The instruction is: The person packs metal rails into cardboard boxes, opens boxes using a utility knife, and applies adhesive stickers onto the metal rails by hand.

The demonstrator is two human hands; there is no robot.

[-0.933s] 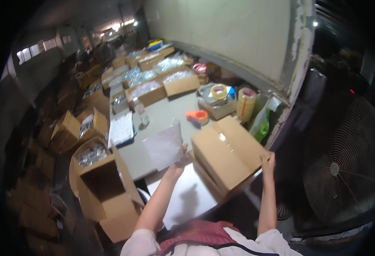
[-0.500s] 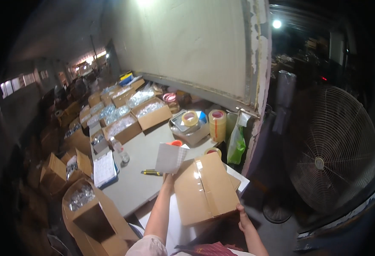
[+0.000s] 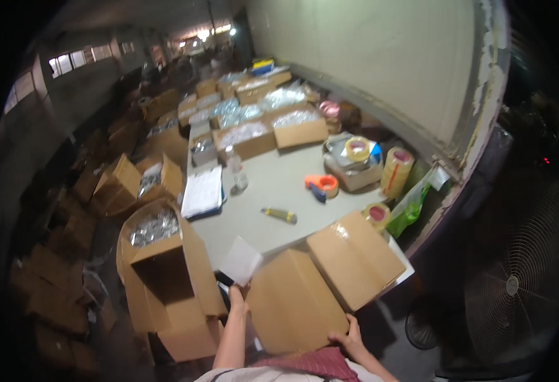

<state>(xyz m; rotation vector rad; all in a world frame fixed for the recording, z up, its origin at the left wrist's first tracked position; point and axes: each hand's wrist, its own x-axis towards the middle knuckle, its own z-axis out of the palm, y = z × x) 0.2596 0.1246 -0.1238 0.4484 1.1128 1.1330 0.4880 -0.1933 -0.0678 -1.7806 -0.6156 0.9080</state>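
Box: flat cardboard box (image 3: 321, 290) lies at the table's (image 3: 273, 191) near edge.
Right hand (image 3: 349, 334): fingers curl over its near edge.
Left hand (image 3: 237, 299): pinches a white slip (image 3: 241, 260).
Risk: the unsupported overhang may tip it floorward.

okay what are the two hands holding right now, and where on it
The left hand pinches a white paper slip at its lower corner. The right hand grips the cardboard box at its near bottom edge.

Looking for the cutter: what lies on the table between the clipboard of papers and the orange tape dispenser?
The yellow utility knife lies on the grey table between them, nearer the front edge, in the head view.
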